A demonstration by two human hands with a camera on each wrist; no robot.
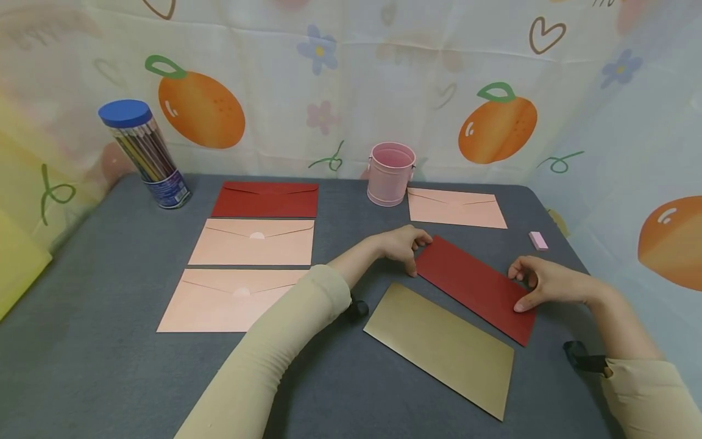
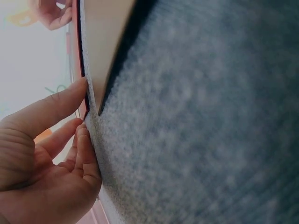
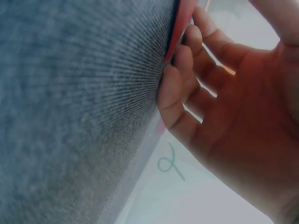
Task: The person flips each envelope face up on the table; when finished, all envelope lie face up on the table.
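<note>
A plain red envelope (image 1: pixel 474 280) lies at a slant on the dark grey table, right of centre. My left hand (image 1: pixel 403 246) holds its left end, the thumb at the near edge and the fingers round the far corner; the left wrist view shows this thumb (image 2: pixel 70 98) against the red edge. At the other end my right hand (image 1: pixel 554 281) grips the envelope, thumb on its face and fingers curled at the far edge. In the right wrist view those fingers (image 3: pixel 170 88) rest by the table surface. A gold envelope (image 1: pixel 441 350) lies just in front, touched by neither hand.
On the left lie a red envelope (image 1: pixel 269 201) and two peach envelopes (image 1: pixel 252 247), the nearer partly under my left sleeve. Behind stand a pencil tub (image 1: pixel 145 152) and a pink bucket (image 1: pixel 389 177). Another peach envelope (image 1: pixel 457 208) and a pink eraser (image 1: pixel 538 241) lie at right.
</note>
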